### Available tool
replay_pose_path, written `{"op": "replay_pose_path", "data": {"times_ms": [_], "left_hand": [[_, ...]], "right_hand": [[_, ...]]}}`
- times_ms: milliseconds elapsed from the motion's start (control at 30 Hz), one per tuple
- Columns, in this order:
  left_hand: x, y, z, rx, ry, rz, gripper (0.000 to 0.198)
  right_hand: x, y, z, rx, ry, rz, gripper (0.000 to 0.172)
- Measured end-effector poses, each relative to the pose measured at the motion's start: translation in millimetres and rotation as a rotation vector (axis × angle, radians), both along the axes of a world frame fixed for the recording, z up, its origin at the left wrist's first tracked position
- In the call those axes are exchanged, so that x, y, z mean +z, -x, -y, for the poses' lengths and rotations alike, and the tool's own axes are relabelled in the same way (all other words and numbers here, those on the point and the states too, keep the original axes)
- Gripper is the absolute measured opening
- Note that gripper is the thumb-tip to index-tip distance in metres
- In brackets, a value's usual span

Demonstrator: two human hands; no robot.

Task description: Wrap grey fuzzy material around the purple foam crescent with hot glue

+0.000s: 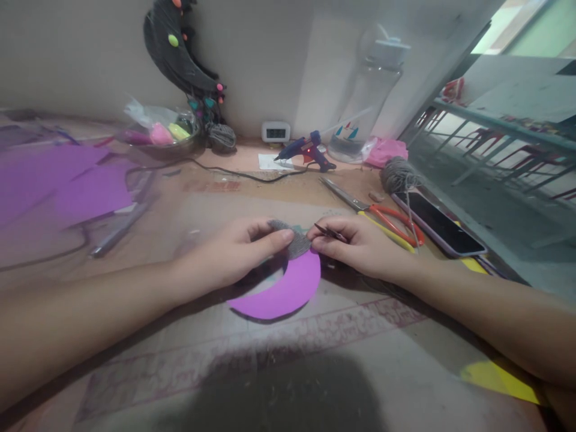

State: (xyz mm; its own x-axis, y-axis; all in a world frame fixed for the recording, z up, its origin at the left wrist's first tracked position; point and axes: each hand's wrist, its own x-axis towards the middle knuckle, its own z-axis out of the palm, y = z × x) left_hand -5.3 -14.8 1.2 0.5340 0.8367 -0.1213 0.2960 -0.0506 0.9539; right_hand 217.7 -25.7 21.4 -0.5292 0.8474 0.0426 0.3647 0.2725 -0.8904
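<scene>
- The purple crescent is held just above the table, between the two hands, its bare tip pointing left and toward the person.
- Gray yarn covers its far end; the step in hand looks like winding that yarn around the card.
- To do this well, each turn should probably lie snug against the last, with even tension, so no purple shows through and the thin curve does not buckle.
- The left hand is closed on the wrapped end, thumb on top and fingers beneath, a sensible anchor against slipping.
- The right hand has thumb and finger pinched together at the crescent's outer edge, gripping a slim dark pointed item too blurred to identify.
- Both forearms angle inward from the sides; the hands sit near each other, with the gray winding between their fingertips.
</scene>
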Motion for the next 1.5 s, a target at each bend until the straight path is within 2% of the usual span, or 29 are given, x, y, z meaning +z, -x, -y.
{"op": "replay_pose_path", "data": {"times_ms": [100, 200, 500, 567, 633, 767, 900, 1000, 1500], "left_hand": [[2.7, -1, 0, -0.005, -0.057, 0.001, 0.034], [4.8, -1, 1, -0.003, -0.061, -0.009, 0.035], [2.4, 1, -1, 0.085, 0.209, 0.071, 0.034], [2.8, 1, 0, 0.105, 0.230, 0.085, 0.034], [3.8, 1, 0, 0.111, 0.216, 0.091, 0.034], [5.3, 2, 1, 0.055, 0.147, 0.047, 0.031], [5.2, 2, 1, -0.008, 0.059, -0.017, 0.030], [5.1, 2, 0, -0.032, 0.028, -0.038, 0.029], [5.0, 0, 1, -0.045, 0.020, -0.049, 0.031]], "right_hand": [[0.8, -1, 0, 0.056, 0.044, -0.026, 0.019], [3.1, 0, 0, 0.075, -0.002, 0.027, 0.012], [3.0, 2, 1, 0.073, -0.130, 0.111, 0.013], [0.5, -1, 1, 0.073, -0.157, 0.109, 0.012], [-2.3, -5, 1, 0.050, -0.211, 0.075, 0.020], [-6.3, -11, 0, 0.028, -0.548, 0.118, 0.039], [-8.0, -10, -1, 0.093, -0.949, 0.354, 0.039], [-8.9, -8, -1, 0.077, -1.122, 0.429, 0.034], [-8.1, -8, 0, 0.091, -1.130, 0.518, 0.034]]}}
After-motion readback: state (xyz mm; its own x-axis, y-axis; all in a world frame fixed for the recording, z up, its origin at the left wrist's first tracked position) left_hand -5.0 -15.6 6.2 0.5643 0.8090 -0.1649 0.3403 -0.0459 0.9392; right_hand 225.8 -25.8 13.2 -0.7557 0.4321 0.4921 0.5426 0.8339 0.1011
